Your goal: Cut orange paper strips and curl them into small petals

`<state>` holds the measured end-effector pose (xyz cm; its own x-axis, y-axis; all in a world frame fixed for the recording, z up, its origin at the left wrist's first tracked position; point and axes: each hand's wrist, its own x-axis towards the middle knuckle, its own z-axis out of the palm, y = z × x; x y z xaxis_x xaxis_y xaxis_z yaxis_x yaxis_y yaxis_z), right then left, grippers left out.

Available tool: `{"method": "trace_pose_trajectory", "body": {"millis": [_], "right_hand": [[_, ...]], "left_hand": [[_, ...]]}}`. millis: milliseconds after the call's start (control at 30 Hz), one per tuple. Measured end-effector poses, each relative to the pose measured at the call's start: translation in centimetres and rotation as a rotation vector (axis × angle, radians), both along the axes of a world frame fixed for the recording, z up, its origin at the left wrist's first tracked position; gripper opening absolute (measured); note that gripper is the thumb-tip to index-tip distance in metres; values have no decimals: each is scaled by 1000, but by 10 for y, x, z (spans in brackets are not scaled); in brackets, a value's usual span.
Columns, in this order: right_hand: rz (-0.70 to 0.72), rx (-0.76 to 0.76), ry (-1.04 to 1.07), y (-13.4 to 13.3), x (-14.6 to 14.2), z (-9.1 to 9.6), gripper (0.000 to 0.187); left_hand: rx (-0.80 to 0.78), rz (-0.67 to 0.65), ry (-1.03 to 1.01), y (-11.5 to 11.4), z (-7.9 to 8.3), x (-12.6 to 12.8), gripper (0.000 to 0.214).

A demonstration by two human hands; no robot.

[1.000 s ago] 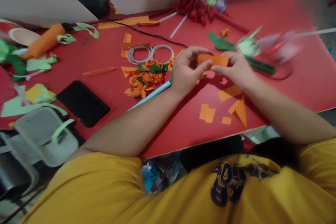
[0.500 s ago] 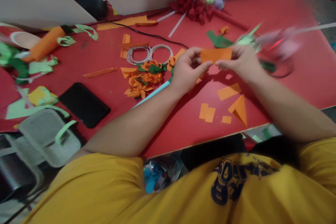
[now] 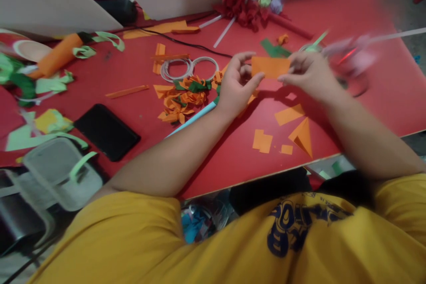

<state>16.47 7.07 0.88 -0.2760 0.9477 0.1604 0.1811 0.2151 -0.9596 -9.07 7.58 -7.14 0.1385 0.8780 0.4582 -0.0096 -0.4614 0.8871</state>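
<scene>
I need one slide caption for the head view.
Left hand and right hand hold orange paper above a red table, near paper flowers.

orange paper rectangle (image 3: 270,67), held unwrinkled

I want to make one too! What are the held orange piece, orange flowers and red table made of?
Orange piece: probably thin matt paper, flat with straight edges. Orange flowers: likely similar matt paper, folded, from their thin, pointed petals. Red table: perhaps smooth coated board, from its even red top and tan edge.
</scene>
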Motion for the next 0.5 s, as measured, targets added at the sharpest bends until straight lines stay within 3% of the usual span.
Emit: {"method": "trace_pose_trajectory", "body": {"millis": [133,267,367,500], "right_hand": [[12,-22,54,-5,-10,-4,40],[184,-31,-42,-13,-14,-3,33],[259,5,-130,-16,-12,3,38],[217,59,-167,-15,-9,6,46]], "left_hand": [[-39,-29,-22,-2,4,1,69],[-72,-4,-48,-5,4,3,61],[-112,-15,-39,-10,8,4,59],[-75,-24,32,-18,17,5,60]]}}
